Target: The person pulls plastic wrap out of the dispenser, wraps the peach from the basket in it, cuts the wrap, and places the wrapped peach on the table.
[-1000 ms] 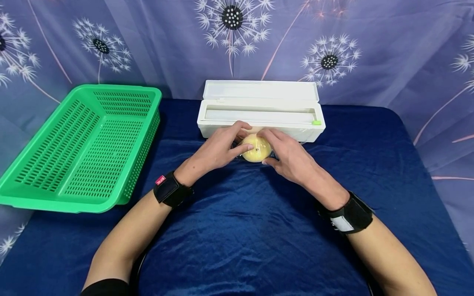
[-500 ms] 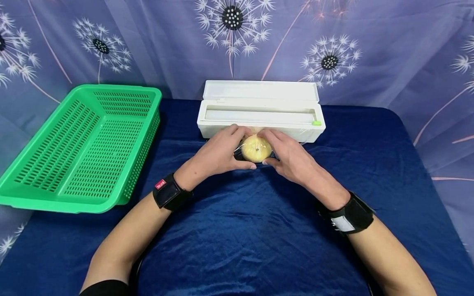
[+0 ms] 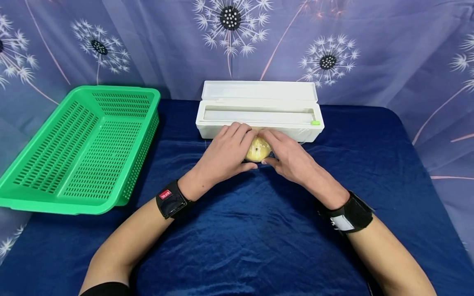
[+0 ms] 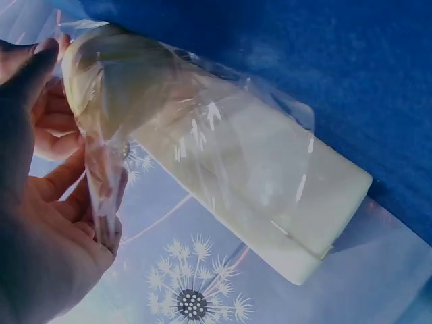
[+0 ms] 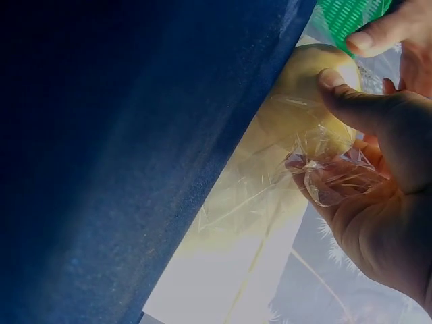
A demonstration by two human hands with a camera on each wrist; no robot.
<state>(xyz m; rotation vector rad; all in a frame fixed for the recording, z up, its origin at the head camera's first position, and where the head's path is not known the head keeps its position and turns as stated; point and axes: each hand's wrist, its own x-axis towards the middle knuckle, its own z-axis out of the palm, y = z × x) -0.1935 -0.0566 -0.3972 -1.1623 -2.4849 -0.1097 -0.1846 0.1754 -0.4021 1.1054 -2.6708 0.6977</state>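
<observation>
A round yellow fruit (image 3: 258,149) with a small dark spot at its end sits in front of the white cling film box (image 3: 214,130), covered by clear cling film (image 4: 263,148). My left hand (image 3: 224,154) curves over the fruit's left side; in the left wrist view its bent fingers have film against them. My right hand (image 3: 292,158) grips the fruit from the right. In the right wrist view that thumb presses on the fruit, and crumpled film lies over the fingers behind it. The fingertips of both hands behind the fruit are hidden in the head view.
The box lid (image 3: 259,90) stands raised at the back, and a green slider (image 3: 315,123) sits at the box's right end. A green plastic basket (image 3: 142,164) stands on the left. Dark blue cloth (image 3: 237,230) covers the table; a patterned curtain (image 3: 166,41) hangs behind.
My left thumb has come off the fruit's face to below it, and the left hand has turned over its left side, covering more of it. The right hand stays nearly still.
</observation>
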